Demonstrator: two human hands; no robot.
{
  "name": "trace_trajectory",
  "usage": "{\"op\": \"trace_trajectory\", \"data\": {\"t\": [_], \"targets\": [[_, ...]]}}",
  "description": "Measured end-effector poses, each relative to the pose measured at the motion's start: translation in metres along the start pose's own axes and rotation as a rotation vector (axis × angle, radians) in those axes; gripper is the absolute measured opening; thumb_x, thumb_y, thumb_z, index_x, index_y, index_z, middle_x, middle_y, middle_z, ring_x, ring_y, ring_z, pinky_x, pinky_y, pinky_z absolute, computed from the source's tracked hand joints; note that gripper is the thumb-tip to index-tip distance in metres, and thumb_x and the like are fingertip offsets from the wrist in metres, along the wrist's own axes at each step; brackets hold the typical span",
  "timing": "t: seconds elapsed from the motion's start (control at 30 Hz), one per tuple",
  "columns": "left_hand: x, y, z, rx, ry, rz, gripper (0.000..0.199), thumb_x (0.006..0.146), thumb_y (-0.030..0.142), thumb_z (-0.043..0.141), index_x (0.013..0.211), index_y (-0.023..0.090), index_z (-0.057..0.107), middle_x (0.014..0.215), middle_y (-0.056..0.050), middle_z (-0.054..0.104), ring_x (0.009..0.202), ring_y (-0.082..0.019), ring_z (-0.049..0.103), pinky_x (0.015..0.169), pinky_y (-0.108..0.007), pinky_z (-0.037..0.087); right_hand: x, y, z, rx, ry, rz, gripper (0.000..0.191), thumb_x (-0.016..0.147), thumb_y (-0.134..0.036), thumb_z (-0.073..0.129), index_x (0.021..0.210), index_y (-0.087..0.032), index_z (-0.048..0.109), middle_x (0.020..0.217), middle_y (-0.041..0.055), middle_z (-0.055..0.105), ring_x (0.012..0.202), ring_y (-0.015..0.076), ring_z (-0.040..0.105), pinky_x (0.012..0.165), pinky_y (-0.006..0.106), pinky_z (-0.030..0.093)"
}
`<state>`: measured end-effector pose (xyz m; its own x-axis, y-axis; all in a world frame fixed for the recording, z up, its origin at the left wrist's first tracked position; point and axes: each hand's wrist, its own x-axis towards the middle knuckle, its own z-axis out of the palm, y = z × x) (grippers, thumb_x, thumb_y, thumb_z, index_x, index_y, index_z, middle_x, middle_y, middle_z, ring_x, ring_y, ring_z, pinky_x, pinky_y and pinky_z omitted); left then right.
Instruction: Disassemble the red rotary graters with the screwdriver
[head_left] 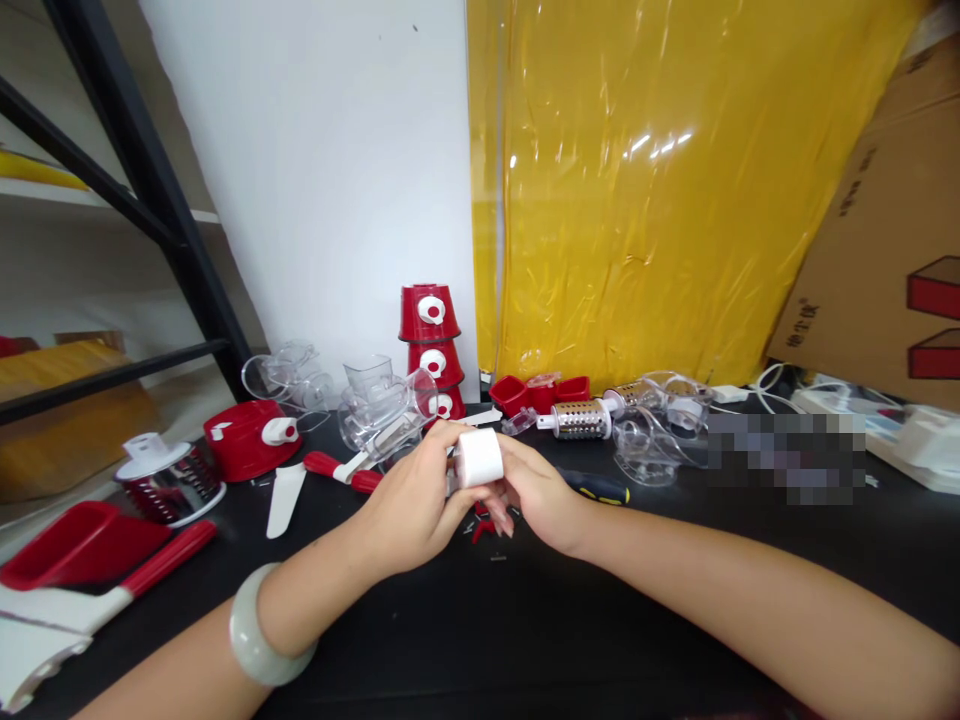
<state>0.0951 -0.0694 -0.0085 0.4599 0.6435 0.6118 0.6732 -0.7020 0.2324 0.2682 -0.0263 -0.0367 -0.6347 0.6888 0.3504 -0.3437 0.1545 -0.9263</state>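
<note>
Above the middle of the black table, a white cylindrical plastic part (480, 457) is held up between both hands. My left hand (420, 505) closes round its left side, thumb below. From the right, my right hand (544, 500) grips the part, its fingers curled and partly hidden behind it. Beneath the hands lie a small red plastic piece (484, 530) and several tiny metal pins. A dark screwdriver handle with yellow marks (596, 487) sticks out behind my right hand. Left of my left hand is a red-and-white crank handle (326, 464).
Three red bases (429, 318) stand stacked against the white panel. Clear plastic housings (375, 415) and perforated metal drums (581, 420) line the back. At left are a red base (247, 445), a drum (171, 480) and a red tray (82, 545). A power strip (885, 440) lies at right.
</note>
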Motion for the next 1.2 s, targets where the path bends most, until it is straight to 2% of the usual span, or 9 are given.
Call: {"op": "trace_trajectory", "data": {"t": [0.17,0.37,0.57,0.7,0.9,0.97,1.1,1.13,1.2], "targets": [[0.001,-0.002,0.002,-0.023,0.015,0.034,0.037,0.092,0.026,0.053,0.125,0.021,0.037,0.111,-0.011,0.056,0.099,-0.025,0.061,0.084,-0.039,0.051,0.003,0.002,-0.003,0.075,-0.053,0.030,0.046,0.085,-0.061,0.057,0.098,-0.017,0.051,0.047,-0.0091,0.050,0.034,0.0086,0.044,0.038,0.022,0.039],[0.001,-0.006,0.004,-0.036,0.053,0.067,0.041,0.089,0.020,0.055,0.126,0.022,0.036,0.114,-0.011,0.052,0.103,-0.025,0.059,0.087,-0.040,0.050,0.001,0.003,-0.002,0.074,-0.044,-0.006,0.044,0.086,-0.062,0.054,0.094,-0.019,0.049,0.047,-0.0101,0.047,0.035,0.0084,0.044,0.039,0.022,0.038],[0.000,-0.005,0.004,-0.036,0.049,0.056,0.045,0.089,0.018,0.054,0.129,0.023,0.033,0.117,-0.013,0.051,0.104,-0.025,0.059,0.090,-0.043,0.049,-0.006,0.003,0.003,-0.005,0.032,-0.084,0.033,0.096,-0.051,0.045,0.090,-0.019,0.049,0.050,-0.0108,0.041,0.038,0.0061,0.040,0.043,0.021,0.037],[0.002,-0.005,0.001,0.019,0.077,0.080,0.043,0.089,0.018,0.055,0.127,0.022,0.035,0.108,-0.010,0.053,0.096,-0.023,0.059,0.084,-0.040,0.051,-0.006,0.000,0.005,-0.026,0.063,-0.094,0.031,0.096,-0.051,0.044,0.087,-0.021,0.046,0.051,-0.0120,0.036,0.037,0.0054,0.035,0.043,0.021,0.037],[0.004,-0.008,-0.001,0.110,0.153,0.136,0.043,0.089,0.017,0.055,0.127,0.021,0.036,0.106,-0.009,0.054,0.095,-0.022,0.058,0.080,-0.037,0.051,0.003,-0.006,0.004,0.040,-0.008,-0.041,0.036,0.089,-0.056,0.052,0.086,-0.021,0.043,0.050,-0.0135,0.035,0.035,0.0048,0.035,0.041,0.021,0.035],[0.006,-0.012,-0.004,0.129,0.208,0.130,0.042,0.088,0.018,0.057,0.125,0.021,0.038,0.105,-0.008,0.054,0.095,-0.022,0.058,0.081,-0.037,0.051,0.006,-0.011,-0.003,0.081,-0.006,-0.023,0.036,0.089,-0.056,0.053,0.087,-0.021,0.043,0.050,-0.0138,0.035,0.034,0.0046,0.034,0.042,0.021,0.035],[0.014,-0.024,-0.013,0.175,0.440,0.049,0.039,0.086,0.024,0.059,0.121,0.021,0.041,0.107,-0.009,0.052,0.095,-0.022,0.058,0.081,-0.038,0.053,0.010,-0.036,-0.026,0.142,0.129,-0.114,0.030,0.093,-0.047,0.050,0.080,-0.023,0.037,0.051,-0.0136,0.034,0.033,0.0041,0.034,0.046,0.021,0.039],[0.015,-0.027,-0.016,0.181,0.467,0.033,0.037,0.086,0.024,0.059,0.119,0.020,0.042,0.106,-0.009,0.052,0.095,-0.022,0.059,0.082,-0.039,0.053,0.011,-0.043,-0.030,0.128,0.113,-0.114,0.028,0.095,-0.045,0.047,0.080,-0.023,0.037,0.051,-0.0128,0.036,0.034,0.0048,0.036,0.047,0.022,0.041],[0.016,-0.029,-0.017,0.143,0.450,0.016,0.039,0.087,0.025,0.059,0.121,0.018,0.042,0.109,-0.010,0.053,0.098,-0.023,0.059,0.083,-0.039,0.053,0.013,-0.052,-0.037,0.099,0.038,-0.097,0.028,0.095,-0.043,0.046,0.079,-0.023,0.038,0.049,-0.0119,0.039,0.035,0.0066,0.041,0.049,0.024,0.042]]}}
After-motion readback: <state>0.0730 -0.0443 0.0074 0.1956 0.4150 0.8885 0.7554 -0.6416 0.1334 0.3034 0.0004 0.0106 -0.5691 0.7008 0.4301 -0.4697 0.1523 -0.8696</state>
